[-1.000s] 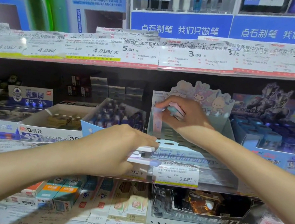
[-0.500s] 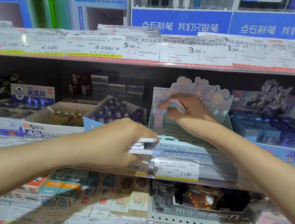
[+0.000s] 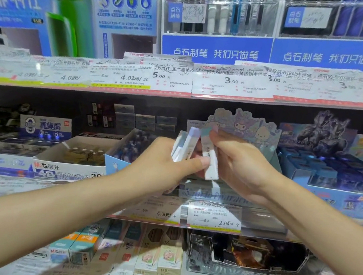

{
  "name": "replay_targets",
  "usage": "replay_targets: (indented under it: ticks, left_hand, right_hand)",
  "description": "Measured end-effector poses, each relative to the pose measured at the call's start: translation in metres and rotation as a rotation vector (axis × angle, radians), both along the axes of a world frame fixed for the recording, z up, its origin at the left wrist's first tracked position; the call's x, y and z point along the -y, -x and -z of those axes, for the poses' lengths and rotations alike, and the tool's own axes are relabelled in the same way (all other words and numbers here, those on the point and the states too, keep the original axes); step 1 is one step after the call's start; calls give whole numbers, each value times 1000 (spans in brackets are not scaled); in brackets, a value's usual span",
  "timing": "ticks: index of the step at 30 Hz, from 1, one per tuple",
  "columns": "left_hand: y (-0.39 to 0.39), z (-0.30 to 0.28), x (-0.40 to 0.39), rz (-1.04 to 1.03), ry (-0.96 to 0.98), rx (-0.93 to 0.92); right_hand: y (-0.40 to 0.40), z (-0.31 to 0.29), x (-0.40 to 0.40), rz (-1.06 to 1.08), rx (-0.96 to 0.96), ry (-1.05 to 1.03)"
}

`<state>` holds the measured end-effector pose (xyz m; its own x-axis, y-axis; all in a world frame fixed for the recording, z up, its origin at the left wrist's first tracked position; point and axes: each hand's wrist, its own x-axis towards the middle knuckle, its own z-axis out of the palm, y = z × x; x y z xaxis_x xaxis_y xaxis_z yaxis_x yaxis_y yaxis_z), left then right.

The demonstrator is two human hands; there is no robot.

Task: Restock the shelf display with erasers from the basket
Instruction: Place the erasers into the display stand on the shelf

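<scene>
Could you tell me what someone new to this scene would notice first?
Two hands meet mid-frame, the left hand gripping a small stack of erasers and the right hand holding one eraser. Behind them stands a pastel cartoon display box on the middle shelf, under a row of price tags.

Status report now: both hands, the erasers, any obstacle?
Left hand grips stacked erasers. Right hand holds one eraser. Both before character display box. No obstacle seen.

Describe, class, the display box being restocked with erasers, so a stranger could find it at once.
Find the middle shelf, under the row of pen price tags. The cartoon display box sits at its centre, behind the left hand and right hand. Only its backboard shows pastel cartoon animals.
</scene>
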<state>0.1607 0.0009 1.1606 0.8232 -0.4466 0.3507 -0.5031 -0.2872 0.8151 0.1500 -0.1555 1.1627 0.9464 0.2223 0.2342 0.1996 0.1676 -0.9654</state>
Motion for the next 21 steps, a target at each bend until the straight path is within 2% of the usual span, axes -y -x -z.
replay_targets:
  ticks: [3,9,15,21]
  left_hand:
    - [3,1,5,12,69,-20]
    - [8,1,10,11,86,48]
    - [6,0,-2,63,-12,-63]
    - [5,-2,-9,85,19,-151]
  right_hand:
    - [-1,2,-6,64,43,-5]
    - [0,4,-17,118,103,138]
    - [-2,1,-4,194,123,181]
    - [-3,-4,1,202,167,174]
